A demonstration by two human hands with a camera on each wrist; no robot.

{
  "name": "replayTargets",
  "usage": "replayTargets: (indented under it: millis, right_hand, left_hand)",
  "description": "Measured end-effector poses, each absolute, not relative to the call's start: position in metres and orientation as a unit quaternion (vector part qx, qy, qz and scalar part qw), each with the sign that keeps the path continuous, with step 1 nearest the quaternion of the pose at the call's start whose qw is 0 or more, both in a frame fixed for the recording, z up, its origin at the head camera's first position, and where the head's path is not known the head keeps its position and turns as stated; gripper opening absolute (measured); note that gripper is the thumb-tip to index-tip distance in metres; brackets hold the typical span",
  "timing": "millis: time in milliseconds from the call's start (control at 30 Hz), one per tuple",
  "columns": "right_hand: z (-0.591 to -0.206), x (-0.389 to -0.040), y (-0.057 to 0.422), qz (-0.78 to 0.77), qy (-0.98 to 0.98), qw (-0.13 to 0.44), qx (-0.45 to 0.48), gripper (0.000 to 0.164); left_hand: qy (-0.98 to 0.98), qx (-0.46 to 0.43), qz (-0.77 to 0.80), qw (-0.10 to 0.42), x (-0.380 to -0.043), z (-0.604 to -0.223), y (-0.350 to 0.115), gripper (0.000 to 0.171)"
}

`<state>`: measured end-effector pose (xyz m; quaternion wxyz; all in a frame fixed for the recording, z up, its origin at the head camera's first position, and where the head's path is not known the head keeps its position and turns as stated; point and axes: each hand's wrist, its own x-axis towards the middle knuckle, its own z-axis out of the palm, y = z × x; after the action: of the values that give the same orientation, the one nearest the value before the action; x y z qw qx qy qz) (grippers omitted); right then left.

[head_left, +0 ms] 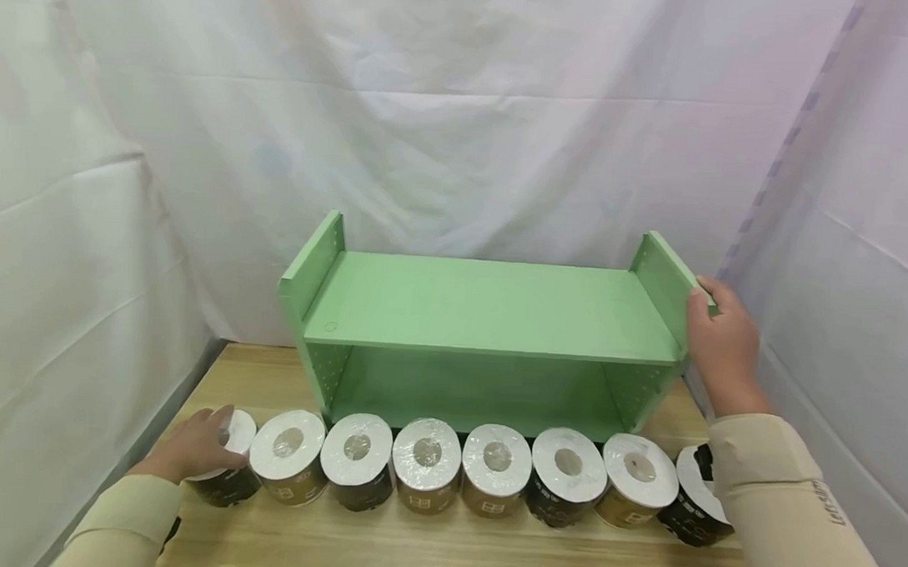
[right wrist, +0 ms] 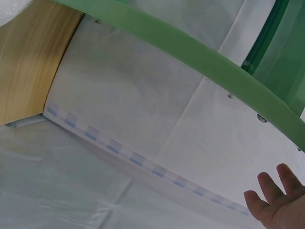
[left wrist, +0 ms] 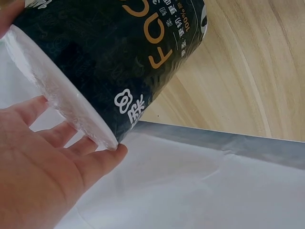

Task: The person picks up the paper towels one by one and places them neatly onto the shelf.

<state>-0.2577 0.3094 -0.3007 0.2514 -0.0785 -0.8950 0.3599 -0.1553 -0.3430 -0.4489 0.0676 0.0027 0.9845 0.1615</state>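
At the left end of a row of toilet paper rolls (head_left: 428,454), my left hand (head_left: 196,448) touches the top of a dark-wrapped roll (head_left: 225,486). In the left wrist view, its fingers are spread along the white, plastic-covered end of that toilet paper roll (left wrist: 90,62), and the thumb shows at the opposite rim. My right hand (head_left: 722,343) holds the upper right side panel of a green shelf (head_left: 491,306), thumb towards the inner face. In the right wrist view, several fingers (right wrist: 271,193) of it appear below the green panel edge (right wrist: 190,55).
The shelf stands on a wooden table (head_left: 385,548) behind the rolls, which have dark or brown wrappers. White cloth (head_left: 459,150) hangs behind and on both sides. A dark-wrapped roll (head_left: 693,525) at the right end lies partly under my right forearm.
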Motion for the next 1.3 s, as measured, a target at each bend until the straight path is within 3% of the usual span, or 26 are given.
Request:
replayTargets:
  millis: [833,1300]
  right_hand:
    - [-0.301,-0.253,0.315,0.378,-0.888,0.252,-0.074,0.052]
    - [-0.305,-0.258,0.311,0.38,-0.884,0.265,-0.068,0.051]
  left_hand:
    - [0.987,-0.005,0.152,0.053,-0.16,-0.454,-0.343,0.098]
    - [0.985,-0.037,0.152,0.072,-0.158,-0.447,-0.35,0.099]
